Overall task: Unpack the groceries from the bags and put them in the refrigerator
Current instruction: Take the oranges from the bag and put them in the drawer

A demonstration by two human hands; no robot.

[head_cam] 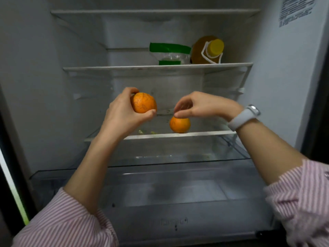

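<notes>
Open refrigerator (44, 86) in front, seen from the head camera, both arms reaching in with striped pink sleeves (67, 223) pushed up.

Left hand (122, 113) holding one orange (143, 102) in the air, above the front part of the lower glass shelf (178, 134); fingers curled over the top and back of the fruit, thumb pressed under its right side. Round fruit, no clear long axis; wrinkled skin facing the camera, stem end not possible to tell.

Second orange (179, 124) sitting on the same lower glass shelf, near the front edge, a little right of the middle, slightly narrower at the top. Right hand (195, 107) just above it, fingers loosely curled, thumb and forefinger tips close together near the top of the fruit; whether touching the fruit or just apart from it, cannot tell. Pale grey watch (244, 115) on the right wrist.

On the shelf above (156, 69), at the back right: a clear plastic bag with green bands (170, 54), and just beside it on the right a bottle of amber liquid (206, 50), lying tilted with yellow cap and white handle toward the camera.

Small greenish scraps (147, 132) on the lower shelf, left of the resting orange. Below, a transparent drawer (160, 184). Printed label (295, 9) on the right inner wall, text too small to read.
</notes>
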